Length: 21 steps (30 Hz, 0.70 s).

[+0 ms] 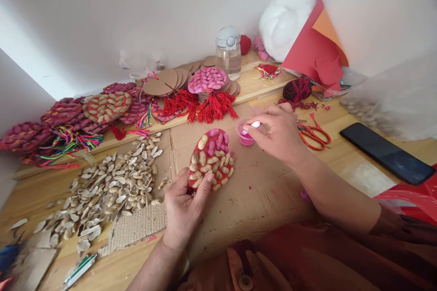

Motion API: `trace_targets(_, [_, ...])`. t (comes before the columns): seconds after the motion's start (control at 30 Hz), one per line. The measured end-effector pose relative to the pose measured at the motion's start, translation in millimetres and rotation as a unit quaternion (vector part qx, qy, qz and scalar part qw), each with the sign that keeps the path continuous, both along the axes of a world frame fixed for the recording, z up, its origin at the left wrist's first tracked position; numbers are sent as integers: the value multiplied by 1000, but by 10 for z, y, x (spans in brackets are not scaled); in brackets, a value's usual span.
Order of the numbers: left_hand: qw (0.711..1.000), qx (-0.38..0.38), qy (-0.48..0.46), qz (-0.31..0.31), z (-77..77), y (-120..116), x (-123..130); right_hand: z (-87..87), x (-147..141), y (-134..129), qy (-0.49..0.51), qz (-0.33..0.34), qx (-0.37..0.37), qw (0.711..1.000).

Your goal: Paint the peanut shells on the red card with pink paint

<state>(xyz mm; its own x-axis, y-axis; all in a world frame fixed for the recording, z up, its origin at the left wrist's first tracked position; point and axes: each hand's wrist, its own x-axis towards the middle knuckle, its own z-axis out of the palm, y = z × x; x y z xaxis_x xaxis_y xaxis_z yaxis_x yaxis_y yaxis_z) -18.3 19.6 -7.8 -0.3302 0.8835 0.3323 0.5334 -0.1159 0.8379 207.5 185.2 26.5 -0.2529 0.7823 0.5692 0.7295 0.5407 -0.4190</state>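
Note:
My left hand (pixel 186 202) grips the lower edge of a round red disc (pixel 200 145) covered with peanut shells, its thumb on the front. Most shells are tan; several near the top right are painted pink-purple. My right hand (pixel 278 132) pinches a small white tool (pixel 255 124) with a rounded end; its exact kind I cannot make out. The tool is over a small clear plastic cup (pixel 246 140) of bright pink paint, and its lower tip is partly hidden by my fingers. Cardboard (pixel 259 186) lies under both hands.
Loose peanut shells (pixel 116 186) are heaped at left. Behind them lie finished-looking shell discs (pixel 64 116) with tassels, cardboard circles (pixel 164 82) and a water bottle (pixel 228 57). Orange-handled scissors (pixel 314 136), dark red yarn (pixel 297 89) and a black phone (pixel 385 152) lie at right.

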Motion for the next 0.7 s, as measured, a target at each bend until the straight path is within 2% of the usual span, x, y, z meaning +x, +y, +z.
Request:
trace_targets(0.2, [999, -25, -35, -1, -5, -7, 46, 18, 10, -3, -4, 10, 35, 999])
trace_targets(0.33, [998, -35, -42, -7, -48, 2, 55, 92, 63, 3, 31, 6, 88, 996])
trace_targets(0.43, [998, -39, -46, -16, -76, 11, 57, 187, 86, -69, 108, 27, 122, 986])
trace_targets(0.57, [998, -39, -38, -26, -78, 10, 64, 293, 34, -290, 258, 133, 82, 954])
trace_targets(0.7, [999, -22, -15, -31, -30, -1, 84, 318, -61, -497, 261, 259, 68, 927])
